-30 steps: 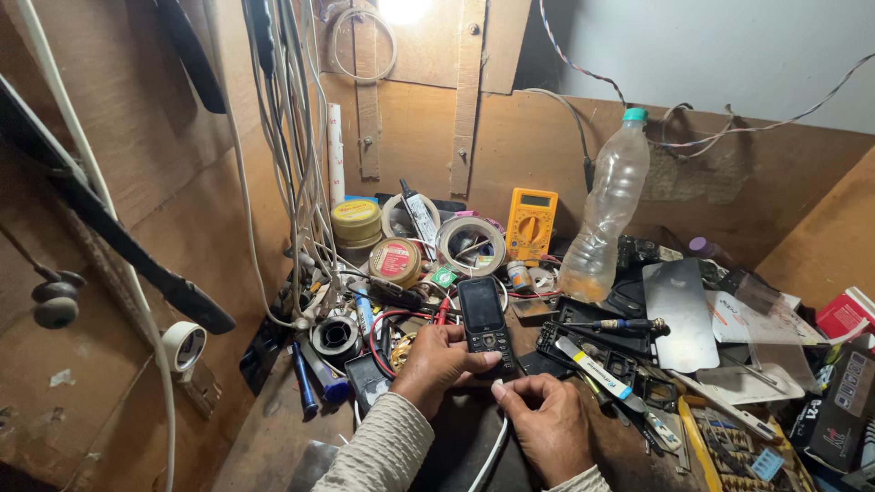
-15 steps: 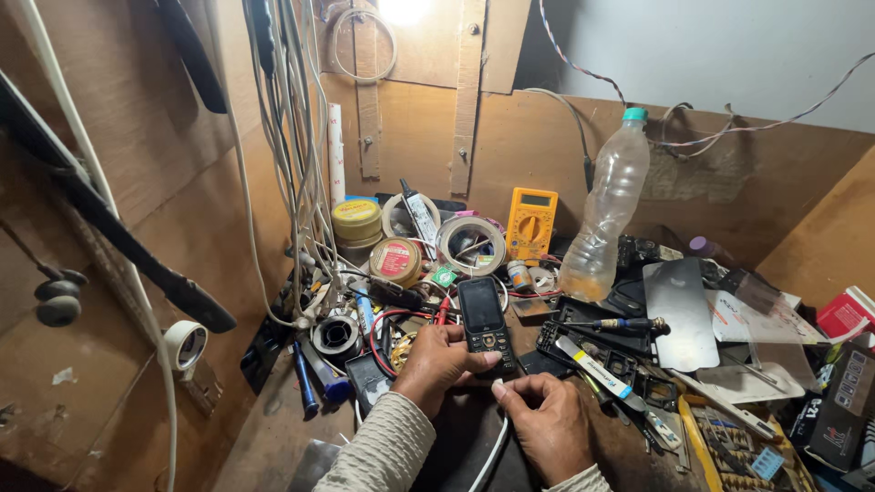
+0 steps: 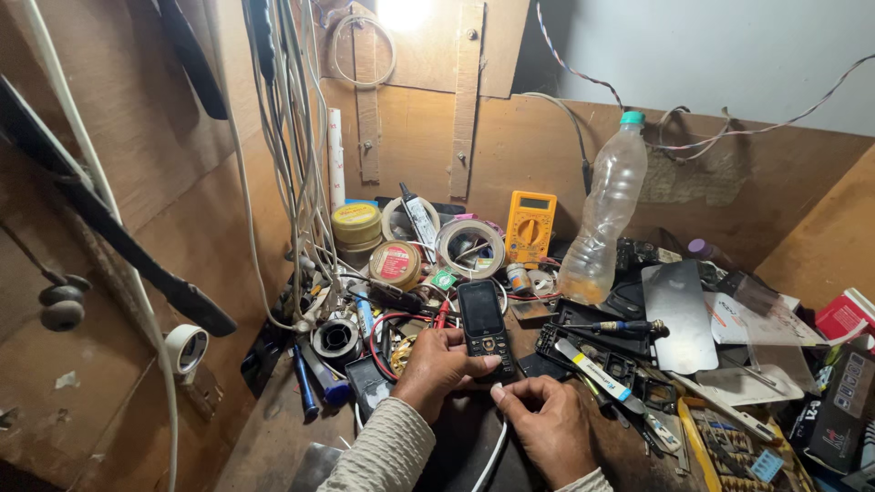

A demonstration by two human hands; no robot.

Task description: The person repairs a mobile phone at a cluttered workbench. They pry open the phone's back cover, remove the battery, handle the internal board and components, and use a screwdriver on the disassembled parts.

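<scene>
A small black keypad phone (image 3: 484, 326) stands tilted up over the cluttered bench, screen dark. My left hand (image 3: 439, 366) grips it along its left side and lower end. My right hand (image 3: 545, 422) is just below the phone's bottom edge, fingers pinched together near a white cable (image 3: 489, 460) that runs down toward me. Whether the cable's end is in the phone I cannot tell.
A clear plastic bottle (image 3: 603, 219) and a yellow multimeter (image 3: 530, 226) stand behind. Tape rolls (image 3: 469, 248), round tins (image 3: 356, 225), a screwdriver (image 3: 620, 325), black phone shells (image 3: 597, 342) and a grey panel (image 3: 680, 314) crowd the bench. Cables (image 3: 292, 155) hang at the left wall.
</scene>
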